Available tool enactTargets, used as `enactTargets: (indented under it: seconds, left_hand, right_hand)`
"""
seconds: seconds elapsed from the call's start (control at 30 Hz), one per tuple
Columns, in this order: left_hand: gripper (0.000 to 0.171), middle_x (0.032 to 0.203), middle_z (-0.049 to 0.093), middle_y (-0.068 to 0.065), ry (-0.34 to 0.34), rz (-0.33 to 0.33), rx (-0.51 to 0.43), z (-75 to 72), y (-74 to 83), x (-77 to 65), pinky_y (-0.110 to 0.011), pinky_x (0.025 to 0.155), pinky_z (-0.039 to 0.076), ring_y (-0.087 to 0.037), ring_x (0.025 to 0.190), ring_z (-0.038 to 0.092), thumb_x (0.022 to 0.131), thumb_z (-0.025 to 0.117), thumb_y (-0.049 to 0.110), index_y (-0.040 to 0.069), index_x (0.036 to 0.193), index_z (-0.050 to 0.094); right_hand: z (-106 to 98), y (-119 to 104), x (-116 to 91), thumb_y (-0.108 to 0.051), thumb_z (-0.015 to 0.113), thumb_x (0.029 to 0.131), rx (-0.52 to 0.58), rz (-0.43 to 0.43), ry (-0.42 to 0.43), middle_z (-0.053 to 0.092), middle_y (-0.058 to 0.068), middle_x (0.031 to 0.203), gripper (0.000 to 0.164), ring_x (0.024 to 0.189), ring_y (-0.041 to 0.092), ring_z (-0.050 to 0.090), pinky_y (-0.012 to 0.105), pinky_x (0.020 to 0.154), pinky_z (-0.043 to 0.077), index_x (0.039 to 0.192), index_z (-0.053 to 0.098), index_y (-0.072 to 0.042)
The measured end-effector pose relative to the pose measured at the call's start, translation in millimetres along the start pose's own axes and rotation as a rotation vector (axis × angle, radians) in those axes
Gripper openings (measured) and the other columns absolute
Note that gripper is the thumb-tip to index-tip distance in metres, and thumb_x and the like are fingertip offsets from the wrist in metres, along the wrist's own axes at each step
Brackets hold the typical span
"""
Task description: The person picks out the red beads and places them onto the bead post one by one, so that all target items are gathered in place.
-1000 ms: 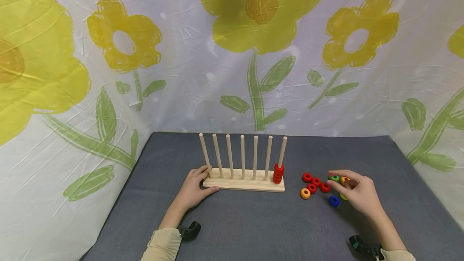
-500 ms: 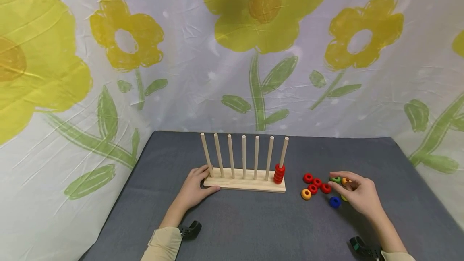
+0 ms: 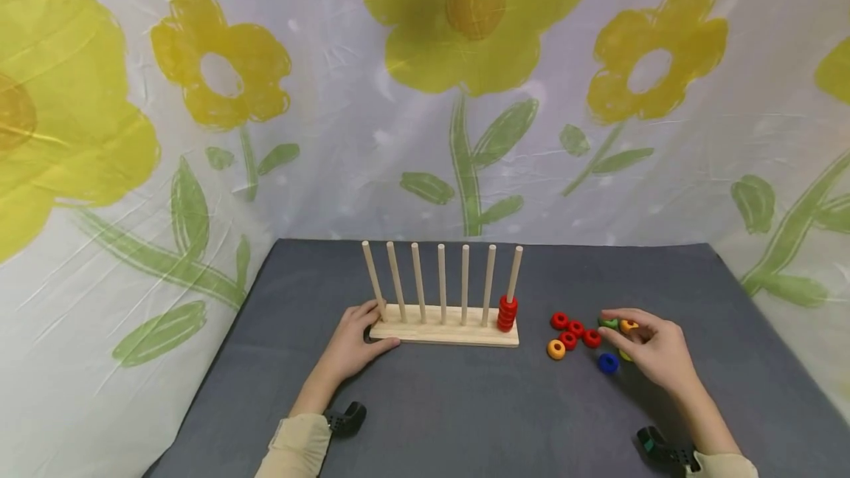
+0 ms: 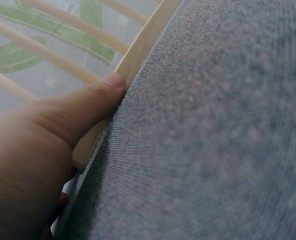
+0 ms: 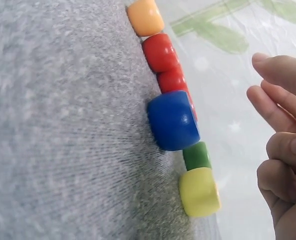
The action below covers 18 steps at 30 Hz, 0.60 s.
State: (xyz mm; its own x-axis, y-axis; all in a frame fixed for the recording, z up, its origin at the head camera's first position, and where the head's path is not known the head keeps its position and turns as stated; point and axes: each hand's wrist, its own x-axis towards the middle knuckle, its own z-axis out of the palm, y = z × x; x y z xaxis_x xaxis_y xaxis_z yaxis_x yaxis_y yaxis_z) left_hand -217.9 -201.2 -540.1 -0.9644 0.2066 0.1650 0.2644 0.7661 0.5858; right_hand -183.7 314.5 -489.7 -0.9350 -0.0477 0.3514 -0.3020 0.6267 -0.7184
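My left hand grips the left end of a wooden peg rack. Its thumb lies along the front edge of the base in the left wrist view, with the fingers mostly hidden behind. Several red rings are stacked on the rightmost peg; the other pegs are bare. On the right, my right hand hovers over loose beads, thumb and forefinger apart, nothing visible between them. In the right wrist view its lower fingers are curled. Nearest to it are a green bead, a yellow bead and a blue bead.
Several loose red beads and an orange bead lie between the rack and my right hand. Another orange bead sits by the right fingers. The dark grey tabletop meets a flower-patterned curtain behind and at the sides.
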Motion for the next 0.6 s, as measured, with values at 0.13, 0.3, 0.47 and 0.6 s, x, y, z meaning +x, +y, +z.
enactTargets:
  seconds: [0.13, 0.3, 0.47, 0.6]
  left_hand:
    - [0.077, 0.161, 0.048, -0.018, 0.0, 0.006, 0.002, 1.6, 0.1, -0.9, -0.061, 0.115, 0.042, -0.041, 0.143, 0.046, 0.092, 0.085, 0.042, 0.004, 0.153, 0.057]
    - [0.077, 0.162, 0.048, -0.018, -0.016, -0.003, 0.009, 1.2, 0.4, -2.0, -0.061, 0.115, 0.042, -0.041, 0.144, 0.045, 0.092, 0.085, 0.042, 0.004, 0.153, 0.057]
    - [0.077, 0.161, 0.049, -0.017, 0.005, 0.0, 0.003, 0.5, 0.8, -1.2, -0.061, 0.115, 0.042, -0.04, 0.143, 0.046, 0.091, 0.085, 0.041, 0.005, 0.153, 0.057]
    - [0.077, 0.161, 0.048, -0.018, -0.001, 0.009, 0.005, -0.1, 0.1, -1.1, -0.061, 0.115, 0.042, -0.04, 0.143, 0.046, 0.092, 0.084, 0.042, 0.005, 0.154, 0.057]
  right_hand:
    - [-0.2, 1.6, -2.4, -0.014, 0.085, 0.093, 0.0, 0.012, -0.004, 0.039, -0.003, 0.052, 0.025, 0.044, 0.005, 0.027, 0.031, 0.039, 0.027, 0.116, 0.081, -0.009]
    - [1.7, 5.3, -3.6, -0.016, 0.084, 0.094, -0.013, 0.029, -0.012, 0.041, -0.007, 0.052, 0.024, 0.045, 0.005, 0.026, 0.03, 0.039, 0.028, 0.116, 0.081, -0.009]
    - [4.3, 5.7, -0.3, -0.016, 0.085, 0.093, -0.017, 0.015, 0.002, 0.056, -0.006, 0.06, 0.024, 0.046, 0.001, 0.024, 0.031, 0.041, 0.028, 0.116, 0.081, -0.009]
    - [7.3, 6.8, -0.4, -0.013, 0.086, 0.091, -0.023, -0.013, 0.008, 0.05, -0.003, 0.055, 0.025, 0.046, -0.001, 0.024, 0.03, 0.041, 0.028, 0.116, 0.081, -0.01]
